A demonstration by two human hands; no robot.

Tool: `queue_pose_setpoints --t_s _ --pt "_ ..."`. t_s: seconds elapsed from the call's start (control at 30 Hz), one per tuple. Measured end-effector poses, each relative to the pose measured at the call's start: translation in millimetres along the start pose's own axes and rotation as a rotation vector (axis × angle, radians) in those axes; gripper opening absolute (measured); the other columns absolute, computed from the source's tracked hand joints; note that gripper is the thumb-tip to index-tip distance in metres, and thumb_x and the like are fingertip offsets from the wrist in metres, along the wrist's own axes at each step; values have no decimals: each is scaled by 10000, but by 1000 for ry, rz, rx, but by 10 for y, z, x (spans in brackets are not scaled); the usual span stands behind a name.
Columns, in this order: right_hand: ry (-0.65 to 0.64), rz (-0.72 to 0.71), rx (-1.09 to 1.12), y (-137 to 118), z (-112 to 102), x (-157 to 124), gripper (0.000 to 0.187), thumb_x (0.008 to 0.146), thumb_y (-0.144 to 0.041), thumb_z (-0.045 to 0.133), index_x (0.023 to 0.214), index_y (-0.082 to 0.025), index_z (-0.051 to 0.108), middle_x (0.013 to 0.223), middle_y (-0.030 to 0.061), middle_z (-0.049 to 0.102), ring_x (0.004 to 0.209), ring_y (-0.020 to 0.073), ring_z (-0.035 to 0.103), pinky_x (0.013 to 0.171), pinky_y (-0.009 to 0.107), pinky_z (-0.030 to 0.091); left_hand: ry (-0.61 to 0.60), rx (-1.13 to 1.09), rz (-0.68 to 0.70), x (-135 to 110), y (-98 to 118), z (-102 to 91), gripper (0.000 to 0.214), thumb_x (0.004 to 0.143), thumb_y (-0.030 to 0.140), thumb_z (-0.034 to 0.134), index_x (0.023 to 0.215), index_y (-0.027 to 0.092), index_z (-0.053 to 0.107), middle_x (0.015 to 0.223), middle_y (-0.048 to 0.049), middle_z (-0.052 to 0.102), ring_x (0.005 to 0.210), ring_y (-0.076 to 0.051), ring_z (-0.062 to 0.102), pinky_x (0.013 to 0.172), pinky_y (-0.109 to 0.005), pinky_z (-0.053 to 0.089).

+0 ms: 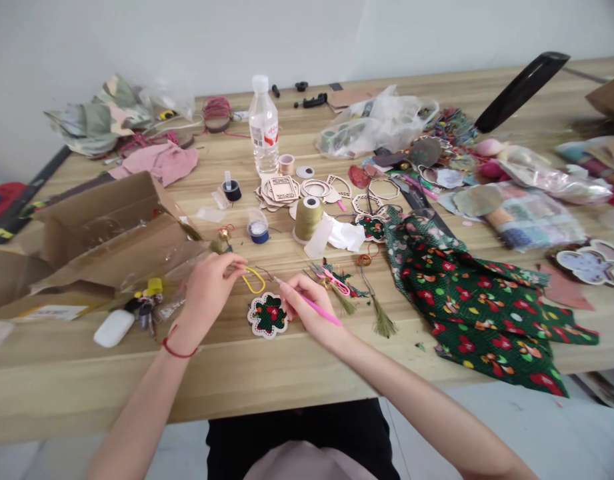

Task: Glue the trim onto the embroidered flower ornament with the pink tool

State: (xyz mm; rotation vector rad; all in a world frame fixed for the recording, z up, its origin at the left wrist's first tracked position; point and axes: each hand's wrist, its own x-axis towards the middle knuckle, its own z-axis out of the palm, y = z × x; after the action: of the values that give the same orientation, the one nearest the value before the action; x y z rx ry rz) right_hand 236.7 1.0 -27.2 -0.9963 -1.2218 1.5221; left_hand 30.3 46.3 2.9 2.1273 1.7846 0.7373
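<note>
My left hand (214, 285) is closed in a pinch at one end of a yellow cord loop (257, 288), above the table. In my right hand (307, 303) is a slim pink pen-like tool (319, 311) with a thin tip pointing left toward the loop; its exact kind is unclear. A flower-shaped wooden piece (268, 316) with a green-and-red floral fabric centre lies just below the loop, beside my right fingers. Pink-handled scissors (337, 281) and a green tassel (384, 320) lie right of my right hand.
Left stands an open cardboard box (107, 233), with a white case (114, 328) in front. Beyond my hands are a thread cone (309, 220), wooden cutouts (283, 189) and a water bottle (264, 130). Green floral fabric (481, 300) drapes over the front edge at right.
</note>
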Motion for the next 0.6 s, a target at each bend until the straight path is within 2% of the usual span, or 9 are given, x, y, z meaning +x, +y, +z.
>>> queue_pose_setpoints --t_s 0.1,0.3,0.6 --pt "-39 -37 -28 43 7 -2 382 914 -533 564 726 -204 519 605 -43 530 504 86 458 494 211 378 -41 -49 -1 -126 -100 101 97 834 214 636 896 233 708 802 -21 732 676 -185 618 688 -314 495" --pt "-48 -93 -137 106 -24 29 339 936 -484 546 752 -200 523 625 -39 520 513 87 455 494 213 374 -39 -121 11 -177 -196 248 89 836 198 646 908 189 698 848 -46 737 764 -195 690 745 -322 537" --pt "-37 -100 -197 49 -4 28 401 913 -560 538 730 -203 521 609 -36 514 521 94 442 495 216 369 -36 -162 43 -241 -246 275 115 820 154 688 927 195 701 871 -33 737 807 -202 697 787 -345 540"
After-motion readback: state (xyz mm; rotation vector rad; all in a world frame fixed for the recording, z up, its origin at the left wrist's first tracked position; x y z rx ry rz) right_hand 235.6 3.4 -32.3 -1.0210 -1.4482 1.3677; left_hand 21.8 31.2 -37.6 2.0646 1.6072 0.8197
